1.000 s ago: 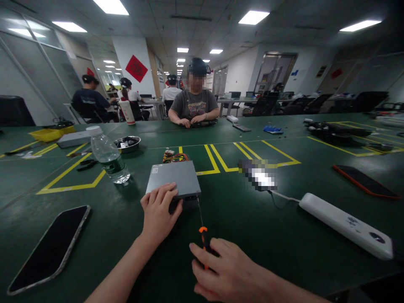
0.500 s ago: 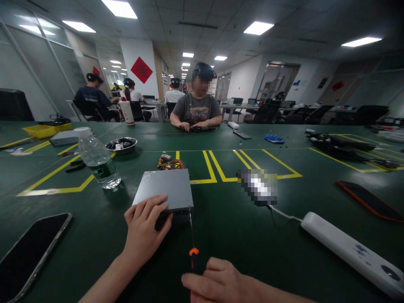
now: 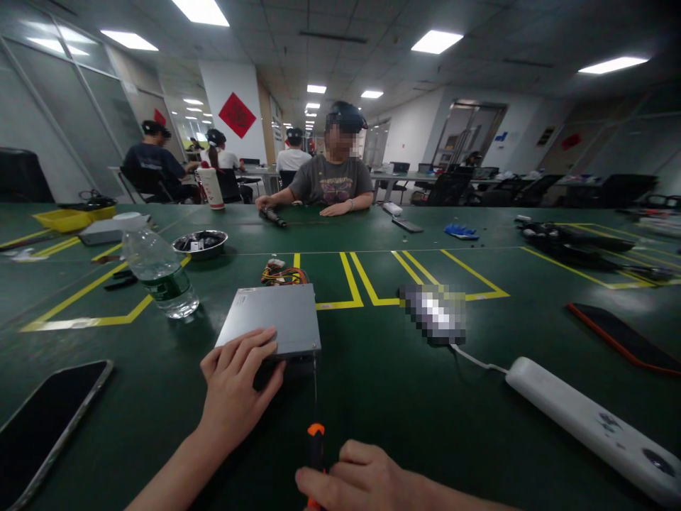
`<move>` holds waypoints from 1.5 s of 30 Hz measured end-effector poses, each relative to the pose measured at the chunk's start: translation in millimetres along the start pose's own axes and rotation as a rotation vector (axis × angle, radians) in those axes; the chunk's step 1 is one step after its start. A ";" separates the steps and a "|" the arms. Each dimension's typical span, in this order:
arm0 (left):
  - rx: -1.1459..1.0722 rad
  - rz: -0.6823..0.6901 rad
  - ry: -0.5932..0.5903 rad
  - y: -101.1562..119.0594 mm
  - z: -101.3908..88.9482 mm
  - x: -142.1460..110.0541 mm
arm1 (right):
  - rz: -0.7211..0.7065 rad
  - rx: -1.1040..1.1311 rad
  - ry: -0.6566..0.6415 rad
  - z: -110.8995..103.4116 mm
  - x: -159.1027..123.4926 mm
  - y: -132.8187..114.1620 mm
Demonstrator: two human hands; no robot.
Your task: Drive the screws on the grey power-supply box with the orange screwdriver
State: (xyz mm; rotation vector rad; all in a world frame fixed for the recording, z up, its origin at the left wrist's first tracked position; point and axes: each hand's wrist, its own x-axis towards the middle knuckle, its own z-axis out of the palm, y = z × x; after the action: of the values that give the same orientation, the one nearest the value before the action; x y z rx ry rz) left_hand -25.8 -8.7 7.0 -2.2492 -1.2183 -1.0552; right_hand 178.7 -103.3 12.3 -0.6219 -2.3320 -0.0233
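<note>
A silver computer power supply (image 3: 281,312) lies flat on the green table in front of me, its bundle of coloured cables (image 3: 286,274) at the far side. My left hand (image 3: 242,376) grips its near left part, fingers over the top and thumb against the near side. In my right hand (image 3: 362,472) is a screwdriver (image 3: 316,447) with an orange and black handle, fingers wrapped around it. The thin shaft points away from me, its tip at the near right corner of the power supply by a small screw. Exact contact at the tip is too small to tell.
On the left stand a water bottle (image 3: 164,277) and a metal bowl (image 3: 200,245) of small parts; a phone (image 3: 47,426) lies nearer. At right are a white power strip (image 3: 590,426) and an orange-edged phone (image 3: 622,337). A co-worker (image 3: 335,170) sits opposite.
The view has shifted slightly, and both my hands keep their holds on the power supply and screwdriver. Across the table, the co-worker has moved a dark object toward the left with one hand.
</note>
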 end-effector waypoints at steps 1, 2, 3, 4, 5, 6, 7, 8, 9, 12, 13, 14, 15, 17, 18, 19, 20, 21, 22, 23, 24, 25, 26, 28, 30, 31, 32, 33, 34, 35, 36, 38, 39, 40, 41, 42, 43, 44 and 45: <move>-0.002 0.000 -0.002 -0.2 0.3 0.0 | 0.016 0.001 0.002 0.3 0.4 0.0; -0.006 -0.003 -0.004 -0.4 0.5 -0.1 | 0.038 0.008 -0.004 0.9 0.7 0.0; -0.010 -0.008 -0.008 -0.6 0.6 -0.1 | 0.059 0.017 -0.014 1.9 1.1 0.0; -0.015 -0.014 -0.010 -0.6 0.6 -0.1 | 0.080 0.024 -0.033 3.2 1.4 -0.1; -0.020 -0.020 -0.014 -0.5 0.4 -0.1 | 0.101 0.025 -0.059 4.6 1.8 -0.5; -0.023 -0.027 -0.019 -0.1 -0.1 0.0 | 0.114 0.024 -0.089 6.1 2.3 -1.2; -0.025 -0.033 -0.023 0.5 -0.8 0.2 | 0.128 0.013 -0.098 7.4 3.1 -2.1; -0.026 -0.039 -0.031 1.3 -1.8 0.5 | 0.142 0.001 -0.096 8.1 4.2 -3.2; -0.026 -0.043 -0.036 2.2 -2.9 0.9 | 0.148 -0.001 -0.085 8.2 5.4 -4.3; -0.050 -0.068 -0.053 4.9 -5.8 2.2 | 0.103 0.048 -0.034 3.8 8.2 -5.7; -0.056 -0.074 -0.057 5.6 -6.4 2.6 | 0.083 0.053 -0.029 1.3 8.4 -5.1; -0.060 -0.082 -0.057 6.0 -6.9 2.8 | 0.053 0.066 -0.062 -1.2 8.0 -4.0; -0.063 -0.087 -0.068 6.3 -7.2 3.0 | 0.047 0.073 -0.065 -3.6 7.2 -2.8; -0.066 -0.096 -0.078 6.6 -7.7 3.2 | 0.014 0.085 -0.077 -7.1 5.4 -0.9; -0.067 -0.098 -0.081 6.7 -8.0 3.3 | 0.022 0.092 -0.074 -8.0 4.9 -0.7; -0.070 -0.097 -0.081 6.9 -8.2 3.3 | 0.035 0.097 -0.065 -8.4 4.8 -1.2; -0.073 -0.095 -0.079 7.1 -8.4 3.4 | 0.051 0.099 -0.062 -8.5 5.4 -2.3; -0.076 -0.093 -0.080 7.2 -8.5 3.5 | 0.072 0.096 -0.063 -8.3 6.4 -3.7; -0.079 -0.090 -0.079 7.3 -8.6 3.6 | 0.081 0.089 -0.064 -8.1 7.7 -5.3; -0.081 -0.090 -0.077 7.4 -8.5 3.6 | 0.080 0.081 -0.068 -8.2 9.2 -6.8; -0.083 -0.091 -0.076 7.5 -8.4 3.6 | 0.082 0.082 -0.053 -8.8 10.4 -7.9; -0.082 -0.091 -0.075 7.5 -8.3 3.6 | 0.081 0.092 -0.045 -9.9 11.3 -8.7; -0.080 -0.092 -0.074 7.5 -8.3 3.6 | 0.077 0.104 -0.038 -11.6 11.7 -9.0; -0.074 -0.094 -0.076 7.7 -8.7 3.6 | 0.059 0.117 -0.045 -16.0 11.0 -8.5; -0.068 -0.093 -0.082 8.1 -10.1 3.8 | 0.034 0.110 -0.081 -19.8 8.9 -7.4; -0.068 -0.091 -0.082 8.4 -11.3 4.0 | 0.012 0.119 -0.088 -20.8 8.0 -7.0; -0.061 -0.087 -0.098 8.8 -12.5 4.3 | 0.004 0.128 -0.088 -21.1 7.5 -6.7; -0.053 -0.087 -0.124 9.3 -13.8 4.6 | 0.004 0.143 -0.093 -20.9 7.7 -6.7; -0.050 -0.097 -0.143 9.7 -14.9 4.9 | 0.001 0.157 -0.100 -20.2 8.7 -6.9; -0.050 -0.100 -0.110 10.0 -15.7 5.2 | 0.021 0.168 -0.106 -19.4 10.6 -7.2; -0.047 -0.102 -0.165 10.1 -16.0 5.3 | 0.030 0.180 -0.137 -18.7 13.1 -7.6; -0.054 -0.099 -0.143 9.9 -15.1 5.0 | -0.002 0.179 -0.134 -17.6 18.5 -8.0; -0.063 -0.105 -0.119 9.6 -14.0 4.7 | -0.028 0.155 -0.130 -17.4 20.7 -7.9; -0.070 -0.104 -0.109 9.2 -12.8 4.2 | -0.059 0.125 -0.119 -17.2 22.1 -7.6; -0.075 -0.105 -0.102 8.9 -11.6 3.7 | -0.085 0.096 -0.115 -17.0 22.5 -7.3; -0.080 -0.107 -0.099 8.5 -10.6 3.2 | -0.098 0.068 -0.113 -16.7 21.9 -6.9; -0.082 -0.108 -0.102 8.3 -9.8 2.7 | -0.107 0.051 -0.114 -16.4 20.7 -6.6; -0.085 -0.111 -0.102 8.2 -9.4 2.4 | -0.113 0.044 -0.115 -16.1 18.9 -6.4; -0.088 -0.114 -0.102 8.3 -9.3 2.2 | -0.114 0.044 -0.110 -15.7 17.0 -6.3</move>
State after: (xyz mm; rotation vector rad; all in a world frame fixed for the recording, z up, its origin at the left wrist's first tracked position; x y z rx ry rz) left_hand -22.3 -17.8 15.0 -2.3498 -1.3816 -1.0660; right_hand 175.2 -104.6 36.0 -0.4779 -2.4655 0.0104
